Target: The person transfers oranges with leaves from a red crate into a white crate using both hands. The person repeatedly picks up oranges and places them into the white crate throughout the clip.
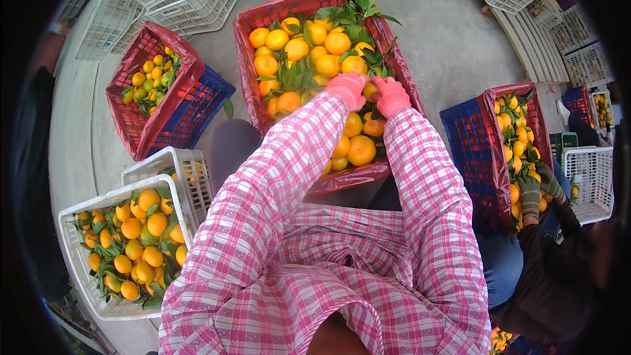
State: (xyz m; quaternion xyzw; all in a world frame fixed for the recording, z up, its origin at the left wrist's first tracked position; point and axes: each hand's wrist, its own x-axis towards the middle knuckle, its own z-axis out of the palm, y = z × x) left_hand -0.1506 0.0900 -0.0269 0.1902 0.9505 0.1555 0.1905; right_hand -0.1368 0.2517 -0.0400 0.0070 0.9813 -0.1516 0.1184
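Note:
Over the red-lined crate [402, 74] in front of me, both pink-gloved hands meet around one mandarin orange [369, 91]. My left hand [348, 89] holds it from the left with curled fingers. From the other side, my right hand [392, 95] grips the same fruit. Part of the fruit is hidden by the gloves. Mandarin oranges [296, 50] fill the crate beneath, some with stalks and green leaves [294, 76]. A leafy bunch [352, 22] rests at the far right corner. My forearms cover part of the crate's near left side.
A white crate of leafy mandarins [66, 236] stands at my left, below a red-lined blue crate [172, 123]. Stacked white crates [197, 7] rise at the far left. On the right, a co-worker's gloved hands [535, 190] are at another lined crate [466, 158]. A wooden pallet [530, 47] lies beyond.

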